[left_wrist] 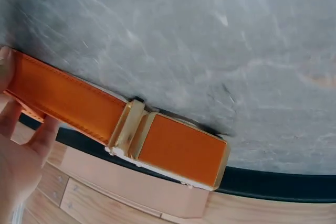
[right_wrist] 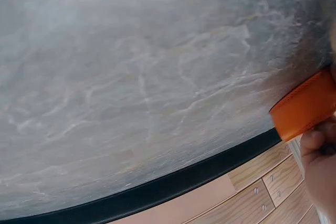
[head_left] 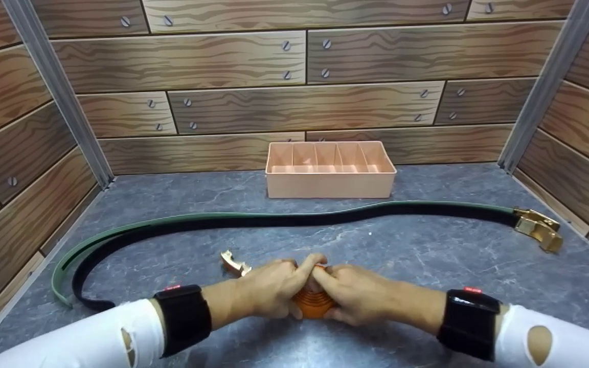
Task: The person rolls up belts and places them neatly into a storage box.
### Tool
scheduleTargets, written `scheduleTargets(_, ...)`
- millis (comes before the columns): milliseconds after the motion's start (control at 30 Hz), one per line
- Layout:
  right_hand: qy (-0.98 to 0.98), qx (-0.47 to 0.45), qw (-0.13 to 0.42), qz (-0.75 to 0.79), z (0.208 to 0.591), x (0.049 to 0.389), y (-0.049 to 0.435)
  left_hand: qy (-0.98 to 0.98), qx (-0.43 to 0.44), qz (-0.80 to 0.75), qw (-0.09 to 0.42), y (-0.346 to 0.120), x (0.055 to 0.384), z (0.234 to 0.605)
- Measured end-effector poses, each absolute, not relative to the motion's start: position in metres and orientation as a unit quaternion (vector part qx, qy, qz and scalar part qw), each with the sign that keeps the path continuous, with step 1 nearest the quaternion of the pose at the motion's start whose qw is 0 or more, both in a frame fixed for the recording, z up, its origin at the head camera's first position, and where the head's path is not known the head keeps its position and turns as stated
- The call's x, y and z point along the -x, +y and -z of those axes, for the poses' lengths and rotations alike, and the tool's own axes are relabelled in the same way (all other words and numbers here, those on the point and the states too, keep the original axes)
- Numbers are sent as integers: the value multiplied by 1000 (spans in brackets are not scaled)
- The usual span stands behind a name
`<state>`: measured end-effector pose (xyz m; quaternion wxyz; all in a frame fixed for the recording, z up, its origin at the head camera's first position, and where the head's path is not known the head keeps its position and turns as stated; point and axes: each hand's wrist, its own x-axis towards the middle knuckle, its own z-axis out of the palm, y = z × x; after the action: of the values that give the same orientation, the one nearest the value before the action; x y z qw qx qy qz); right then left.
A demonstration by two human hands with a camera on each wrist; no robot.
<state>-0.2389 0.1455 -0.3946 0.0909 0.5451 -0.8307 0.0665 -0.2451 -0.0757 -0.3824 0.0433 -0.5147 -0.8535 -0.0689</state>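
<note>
Pink box (head_left: 329, 185) by plank-patterned wall (head_left: 233, 59)

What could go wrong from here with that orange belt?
The orange belt is coiled between the left hand and right hand, so it might spring loose if either grip slackens. Its buckle sticks out past the left hand, so it could scrape the table.
</note>
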Motion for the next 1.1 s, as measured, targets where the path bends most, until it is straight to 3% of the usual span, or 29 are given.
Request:
scheduleTargets(133, -838, -541, 24, -68, 389, 237, 148, -842, 539, 23, 25, -81, 244, 377)
scheduleTargets(233, -832, -550, 2, -69, 386, 237, 150, -828, 560, -19, 17, -84, 246, 374)
scheduleTargets(633, -841, -540, -2, -39, 382, 233, 151, -823, 562, -12, 87, -86, 238, 392)
scheduleTargets(767, -844, -536, 23, -20, 387, 225, 144, -837, 537, -3, 102, -78, 230, 395)
scheduleTargets(933, -842, -535, 51, -40, 393, 224, 146, -834, 545, -20, 88, -76, 232, 388)
scheduleTargets(1100, -837, -543, 42, -46, 392, 229, 148, -803, 586, -85, 67, -82, 247, 373)
